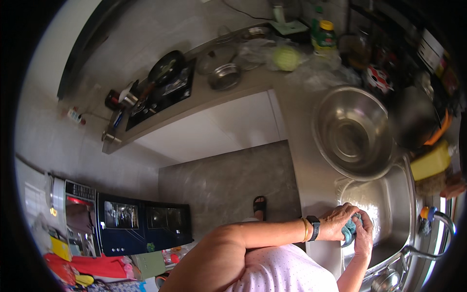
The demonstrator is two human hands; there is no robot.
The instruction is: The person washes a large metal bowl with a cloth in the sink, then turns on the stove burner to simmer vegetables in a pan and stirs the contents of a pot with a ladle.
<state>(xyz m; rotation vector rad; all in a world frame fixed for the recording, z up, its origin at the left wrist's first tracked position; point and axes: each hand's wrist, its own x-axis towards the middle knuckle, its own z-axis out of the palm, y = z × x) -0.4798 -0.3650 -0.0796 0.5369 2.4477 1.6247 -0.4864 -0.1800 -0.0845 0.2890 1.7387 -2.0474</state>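
Over the stainless steel sink (394,204), both my hands are closed around a bunched teal cloth (349,233). My left hand (337,221) comes in from the left, with a watch and a gold bangle at its wrist. My right hand (363,237) grips the cloth from the other side, its fingers meeting those of the left. A large stainless steel basin (350,133) rests beyond the hands, partly over the sink's far end. The curved faucet (447,233) is at the right of the sink.
A wok (166,69) sits on the gas hob (160,98) at the upper left. A metal bowl (224,76), plastic bags and a green-yellow round item (286,58) stand along the back counter. A yellow jug (432,160) is beside the sink.
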